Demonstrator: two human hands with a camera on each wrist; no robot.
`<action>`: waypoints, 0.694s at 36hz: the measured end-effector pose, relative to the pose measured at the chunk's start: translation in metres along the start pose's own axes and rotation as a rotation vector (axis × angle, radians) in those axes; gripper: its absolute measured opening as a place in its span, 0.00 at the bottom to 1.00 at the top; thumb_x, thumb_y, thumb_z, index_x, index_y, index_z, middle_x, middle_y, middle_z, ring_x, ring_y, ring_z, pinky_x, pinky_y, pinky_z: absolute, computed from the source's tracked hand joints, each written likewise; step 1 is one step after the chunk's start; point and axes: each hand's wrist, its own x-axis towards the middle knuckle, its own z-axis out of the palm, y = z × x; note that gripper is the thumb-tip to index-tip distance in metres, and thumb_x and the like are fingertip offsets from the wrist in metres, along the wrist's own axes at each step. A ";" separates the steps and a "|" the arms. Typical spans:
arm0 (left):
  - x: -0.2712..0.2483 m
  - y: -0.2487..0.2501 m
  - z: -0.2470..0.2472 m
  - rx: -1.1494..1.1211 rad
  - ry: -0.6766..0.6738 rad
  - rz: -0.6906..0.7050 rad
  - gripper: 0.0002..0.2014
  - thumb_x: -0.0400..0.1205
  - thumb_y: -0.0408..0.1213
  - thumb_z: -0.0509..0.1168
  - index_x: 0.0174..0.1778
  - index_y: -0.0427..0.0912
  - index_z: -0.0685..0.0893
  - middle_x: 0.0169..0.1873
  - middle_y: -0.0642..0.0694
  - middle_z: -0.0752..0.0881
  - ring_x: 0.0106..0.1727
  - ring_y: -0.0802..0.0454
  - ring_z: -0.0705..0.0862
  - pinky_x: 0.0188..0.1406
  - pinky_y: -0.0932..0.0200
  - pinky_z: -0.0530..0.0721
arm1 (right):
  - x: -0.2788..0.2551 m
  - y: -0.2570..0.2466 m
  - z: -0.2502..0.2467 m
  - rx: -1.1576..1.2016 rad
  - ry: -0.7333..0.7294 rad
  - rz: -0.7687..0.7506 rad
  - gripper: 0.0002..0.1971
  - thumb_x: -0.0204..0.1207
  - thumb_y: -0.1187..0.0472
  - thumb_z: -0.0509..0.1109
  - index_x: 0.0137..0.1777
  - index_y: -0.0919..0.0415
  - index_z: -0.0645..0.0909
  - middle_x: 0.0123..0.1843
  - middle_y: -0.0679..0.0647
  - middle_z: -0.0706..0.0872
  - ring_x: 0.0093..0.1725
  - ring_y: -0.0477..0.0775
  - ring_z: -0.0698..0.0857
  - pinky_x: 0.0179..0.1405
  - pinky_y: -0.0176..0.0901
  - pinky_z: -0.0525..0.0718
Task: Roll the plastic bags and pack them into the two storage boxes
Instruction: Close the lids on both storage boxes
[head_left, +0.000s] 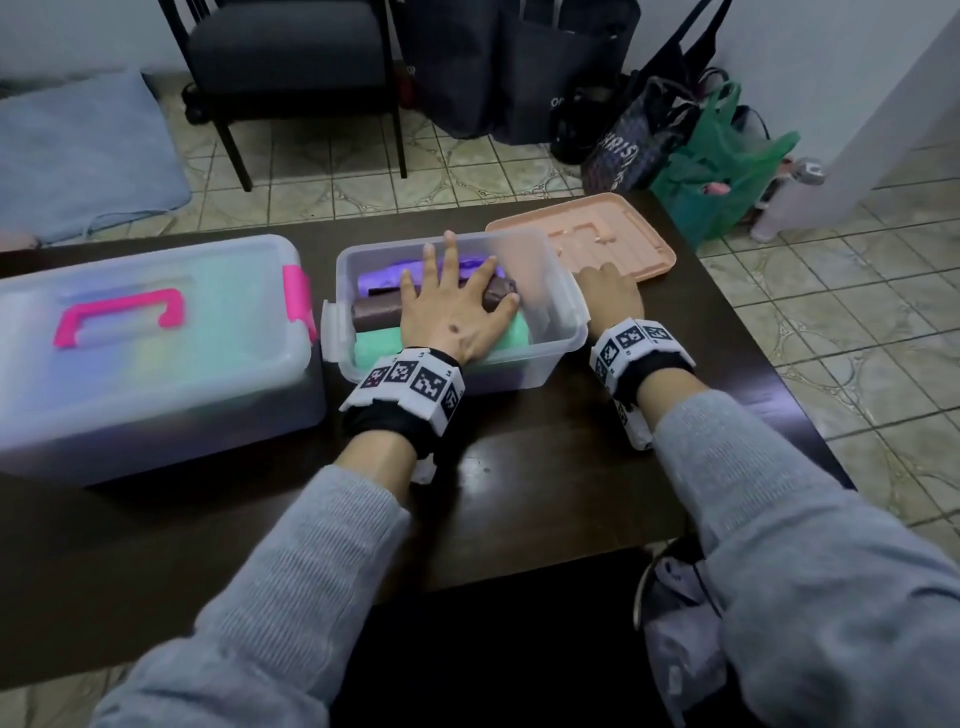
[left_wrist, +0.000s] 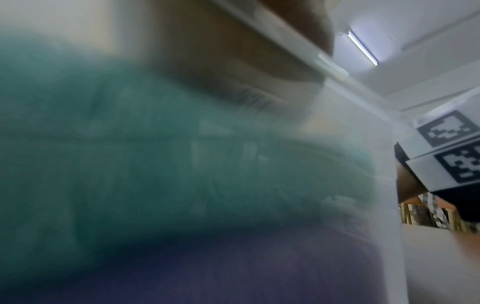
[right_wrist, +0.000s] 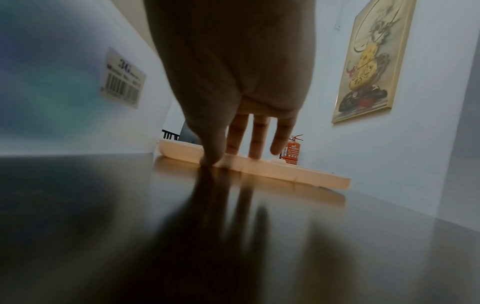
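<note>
Rolled plastic bags fill the open clear storage box at the middle of my dark wooden table: a mint-green roll nearest me, a brown roll behind it, a purple roll at the back. My left hand lies on them with fingers straight and spread, pressing down. Right of the box, my right hand reaches with straight fingers to the near edge of the flat peach plastic lid, gripping nothing. To the left stands the second clear storage box, closed, with pink handle and latch.
</note>
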 end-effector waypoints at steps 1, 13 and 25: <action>0.000 0.000 0.000 0.001 -0.001 0.001 0.31 0.83 0.64 0.41 0.83 0.60 0.49 0.82 0.43 0.34 0.83 0.42 0.36 0.79 0.38 0.39 | -0.002 0.001 -0.001 -0.003 0.000 -0.002 0.13 0.83 0.64 0.54 0.55 0.59 0.80 0.57 0.59 0.83 0.61 0.63 0.76 0.54 0.54 0.73; -0.010 0.007 0.001 0.024 -0.035 0.033 0.30 0.83 0.64 0.40 0.82 0.61 0.47 0.82 0.42 0.33 0.83 0.40 0.35 0.79 0.36 0.38 | -0.030 0.036 -0.041 0.414 0.425 0.087 0.09 0.81 0.71 0.56 0.55 0.68 0.76 0.58 0.65 0.78 0.53 0.66 0.79 0.50 0.57 0.74; -0.025 0.030 0.008 -0.064 -0.018 0.046 0.33 0.83 0.63 0.44 0.83 0.56 0.44 0.82 0.42 0.35 0.83 0.42 0.36 0.79 0.38 0.37 | -0.059 0.049 -0.126 0.801 0.541 0.299 0.12 0.84 0.69 0.52 0.65 0.70 0.68 0.55 0.59 0.77 0.53 0.53 0.76 0.46 0.39 0.68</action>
